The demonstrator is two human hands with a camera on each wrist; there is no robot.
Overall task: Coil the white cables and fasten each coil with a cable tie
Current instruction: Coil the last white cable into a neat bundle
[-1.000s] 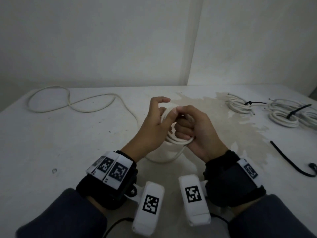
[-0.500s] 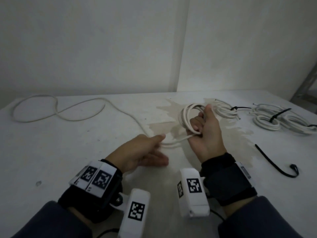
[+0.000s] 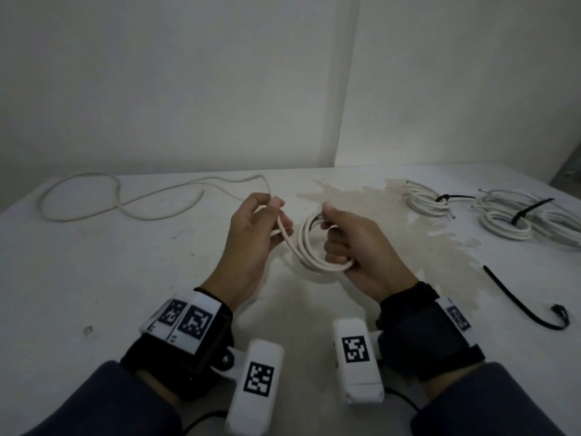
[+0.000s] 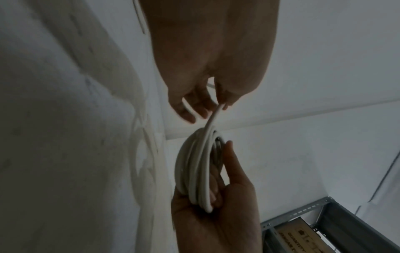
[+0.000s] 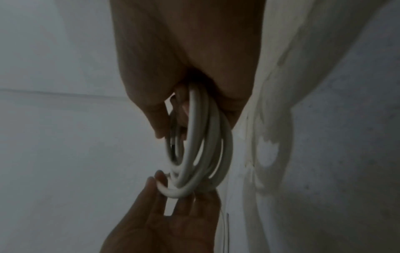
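Hanging above the bench [image 3: 94, 278], a white cable coil [image 3: 309, 247] is gripped by the right hand [image 3: 355, 247]; its strand is pinched, seemingly, by the left hand [image 3: 251, 243]. Two tied coils [image 3: 427, 201] and a loose black cable tie [image 3: 518, 300] lie rightward.

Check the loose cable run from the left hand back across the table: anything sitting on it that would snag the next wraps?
Nothing visible. The loose cable lies in open curves on bare table left of the left hand. The right hand holds the coil; the tied bundles and spare black tie lie right.
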